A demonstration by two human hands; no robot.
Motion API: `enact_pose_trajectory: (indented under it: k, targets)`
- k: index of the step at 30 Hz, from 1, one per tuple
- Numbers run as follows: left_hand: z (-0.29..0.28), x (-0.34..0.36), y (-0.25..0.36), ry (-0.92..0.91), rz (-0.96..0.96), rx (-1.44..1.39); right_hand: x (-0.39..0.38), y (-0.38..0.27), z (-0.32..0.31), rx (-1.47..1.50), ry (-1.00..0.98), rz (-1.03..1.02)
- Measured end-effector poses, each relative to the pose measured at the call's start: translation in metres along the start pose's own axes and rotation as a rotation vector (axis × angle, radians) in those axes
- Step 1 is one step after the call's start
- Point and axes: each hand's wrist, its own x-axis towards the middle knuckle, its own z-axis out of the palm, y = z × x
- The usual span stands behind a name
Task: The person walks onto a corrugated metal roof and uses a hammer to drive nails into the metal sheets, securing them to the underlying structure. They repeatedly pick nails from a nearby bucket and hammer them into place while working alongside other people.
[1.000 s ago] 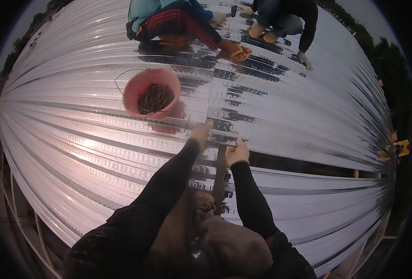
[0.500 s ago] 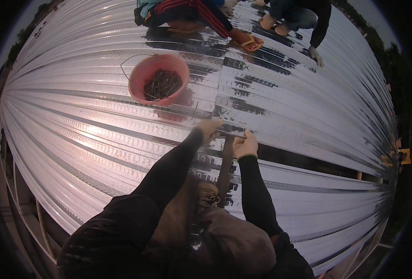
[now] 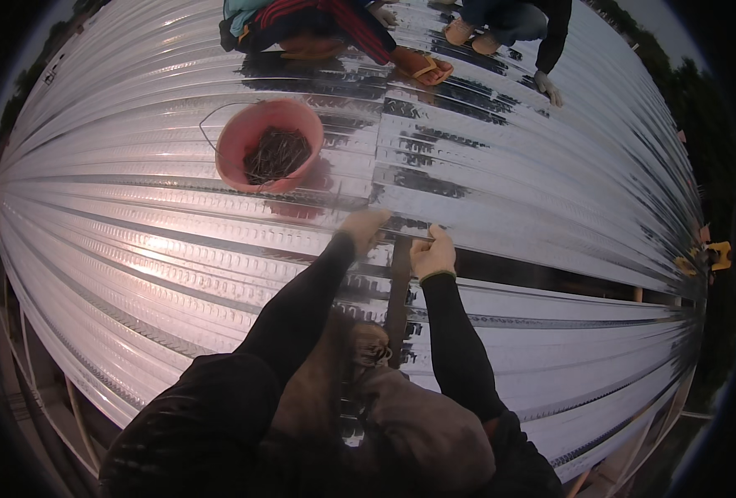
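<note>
In pale work gloves, both my hands are at the near edge of a ribbed metal decking sheet (image 3: 517, 217). My left hand (image 3: 365, 229), slightly blurred, is closed at the edge beside the sheet joint. Just to its right, my right hand (image 3: 434, 252) grips the same edge, thumb on top and fingers curled, partly hidden. Below the edge, a long dark gap (image 3: 542, 272) runs right between this sheet and the nearer decking (image 3: 534, 336). A narrow dark beam (image 3: 400, 286) shows between my hands and continues toward my shoe (image 3: 370, 342).
Ahead on the left stands a pink bucket (image 3: 229, 149) holding many nails or pins (image 3: 278, 154). Two people crouch beyond; one's sandalled foot (image 3: 428, 70) and the other's gloved hand (image 3: 548, 87) rest on the decking. A yellow object (image 3: 719, 256) sits at the right edge.
The view has shifted slightly, so the bucket and people appear farther left. My hands stay at the sheet edge, the left one blurred. One crouching person's hand has shifted.
</note>
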Motion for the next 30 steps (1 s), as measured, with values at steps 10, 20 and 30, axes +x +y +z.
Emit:
enact_pose_trajectory:
  k: [10,20,30]
  targets:
    - [0.001,0.011,-0.014,0.048,0.015,-0.002,0.017,0.006,-0.014,0.056,-0.076,-0.021]
    - [0.001,0.011,-0.019,0.054,-0.001,-0.05,0.022,0.005,-0.019,0.056,-0.088,0.025]
    - [0.004,-0.011,-0.012,0.037,0.004,-0.007,-0.017,0.001,-0.013,-0.006,-0.06,-0.072]
